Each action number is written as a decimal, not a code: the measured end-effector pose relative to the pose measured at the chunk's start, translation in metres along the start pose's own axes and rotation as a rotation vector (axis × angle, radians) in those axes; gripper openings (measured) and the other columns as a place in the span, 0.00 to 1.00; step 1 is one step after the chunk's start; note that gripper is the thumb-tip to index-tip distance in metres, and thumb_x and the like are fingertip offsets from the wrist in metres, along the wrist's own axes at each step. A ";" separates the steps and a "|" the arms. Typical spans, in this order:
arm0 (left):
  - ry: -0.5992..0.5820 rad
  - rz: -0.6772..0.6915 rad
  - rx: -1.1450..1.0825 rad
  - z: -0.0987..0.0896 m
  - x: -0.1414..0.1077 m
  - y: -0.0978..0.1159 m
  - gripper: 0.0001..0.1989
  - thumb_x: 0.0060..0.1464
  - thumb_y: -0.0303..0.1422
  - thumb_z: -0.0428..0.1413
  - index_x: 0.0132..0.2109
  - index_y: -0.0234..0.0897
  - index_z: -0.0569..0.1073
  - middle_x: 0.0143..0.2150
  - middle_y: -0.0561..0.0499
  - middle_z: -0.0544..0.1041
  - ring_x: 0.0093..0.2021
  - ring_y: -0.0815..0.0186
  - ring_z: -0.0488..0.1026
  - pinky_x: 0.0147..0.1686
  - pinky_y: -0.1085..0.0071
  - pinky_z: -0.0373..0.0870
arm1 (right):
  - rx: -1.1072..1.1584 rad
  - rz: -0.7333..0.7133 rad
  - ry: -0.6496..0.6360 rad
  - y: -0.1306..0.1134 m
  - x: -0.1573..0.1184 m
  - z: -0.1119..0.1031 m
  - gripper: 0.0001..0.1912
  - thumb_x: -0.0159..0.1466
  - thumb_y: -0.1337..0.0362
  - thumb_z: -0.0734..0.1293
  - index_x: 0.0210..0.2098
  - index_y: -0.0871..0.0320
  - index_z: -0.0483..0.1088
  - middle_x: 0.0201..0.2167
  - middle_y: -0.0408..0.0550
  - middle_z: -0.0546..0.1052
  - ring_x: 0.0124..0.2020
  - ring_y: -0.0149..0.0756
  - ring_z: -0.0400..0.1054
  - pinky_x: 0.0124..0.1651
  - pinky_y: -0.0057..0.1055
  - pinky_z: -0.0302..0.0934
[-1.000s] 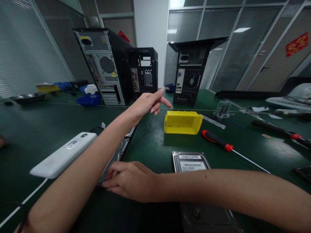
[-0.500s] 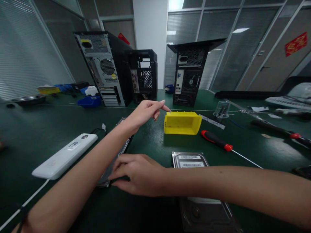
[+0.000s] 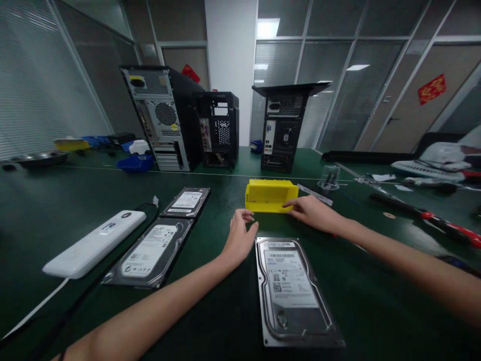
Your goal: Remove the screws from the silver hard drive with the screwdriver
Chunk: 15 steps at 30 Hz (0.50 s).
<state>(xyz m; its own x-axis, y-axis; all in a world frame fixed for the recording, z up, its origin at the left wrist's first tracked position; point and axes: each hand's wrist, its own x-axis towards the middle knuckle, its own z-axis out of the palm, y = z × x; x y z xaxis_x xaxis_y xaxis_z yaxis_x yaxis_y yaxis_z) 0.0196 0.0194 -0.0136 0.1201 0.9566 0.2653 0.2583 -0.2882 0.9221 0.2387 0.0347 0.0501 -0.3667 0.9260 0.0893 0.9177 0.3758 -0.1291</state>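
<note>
A yellow plastic bin (image 3: 268, 195) lies with its opening toward me. My right hand (image 3: 313, 213) is at its lower right corner, finger inside and thumb outside, closed on the rim. My left hand (image 3: 240, 233) is just in front of the bin, fingers loosely bent, thumb apart, holding nothing. Below the hands a silver hard drive (image 3: 291, 286) lies label up. Left of it are two more drives, a nearer hard drive (image 3: 150, 250) and a farther hard drive (image 3: 187, 200). A screwdriver behind my right forearm is mostly hidden.
A white power strip (image 3: 99, 243) with its cable lies at left. Behind stand computer cases, a large silver-and-black case (image 3: 161, 115), a small black case (image 3: 220, 130) and another black case (image 3: 281, 133). A clear cup (image 3: 329, 178) and red-black tools (image 3: 447, 225) lie at right.
My right hand has gone from the left-hand drives across to the bin's right corner. My left hand has drawn back from the bin's top left corner toward me. The view has shifted slightly.
</note>
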 end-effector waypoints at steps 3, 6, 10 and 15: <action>-0.106 0.008 -0.069 0.000 0.003 0.000 0.05 0.57 0.27 0.49 0.42 0.36 0.65 0.41 0.47 0.71 0.40 0.64 0.71 0.40 0.67 0.68 | -0.052 -0.003 -0.001 -0.015 0.016 0.022 0.15 0.64 0.61 0.62 0.48 0.61 0.66 0.46 0.51 0.71 0.43 0.37 0.68 0.44 0.40 0.65; -0.190 0.022 -0.131 -0.005 0.003 0.002 0.07 0.60 0.30 0.46 0.42 0.35 0.67 0.39 0.46 0.74 0.39 0.65 0.74 0.40 0.68 0.69 | -0.113 0.032 0.026 -0.027 0.033 0.031 0.16 0.64 0.61 0.62 0.50 0.60 0.65 0.48 0.52 0.69 0.45 0.38 0.67 0.45 0.41 0.65; -0.237 0.006 -0.186 -0.006 0.000 0.002 0.12 0.62 0.34 0.42 0.43 0.33 0.67 0.38 0.45 0.76 0.34 0.65 0.77 0.35 0.70 0.71 | -0.193 0.083 0.033 -0.035 0.052 0.033 0.17 0.64 0.61 0.62 0.50 0.60 0.64 0.48 0.52 0.69 0.45 0.38 0.67 0.45 0.41 0.65; -0.236 -0.047 -0.205 -0.005 -0.002 0.001 0.13 0.62 0.34 0.41 0.44 0.34 0.67 0.37 0.46 0.76 0.28 0.67 0.77 0.28 0.74 0.71 | -0.237 0.084 0.003 -0.044 0.066 0.038 0.16 0.64 0.61 0.62 0.50 0.60 0.64 0.48 0.52 0.69 0.44 0.38 0.67 0.45 0.41 0.65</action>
<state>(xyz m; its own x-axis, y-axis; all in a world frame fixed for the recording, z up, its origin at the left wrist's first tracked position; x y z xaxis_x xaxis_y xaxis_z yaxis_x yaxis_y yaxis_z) 0.0147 0.0176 -0.0120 0.3382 0.9255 0.1705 0.0733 -0.2065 0.9757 0.1687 0.0809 0.0238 -0.2874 0.9535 0.0911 0.9553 0.2785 0.0992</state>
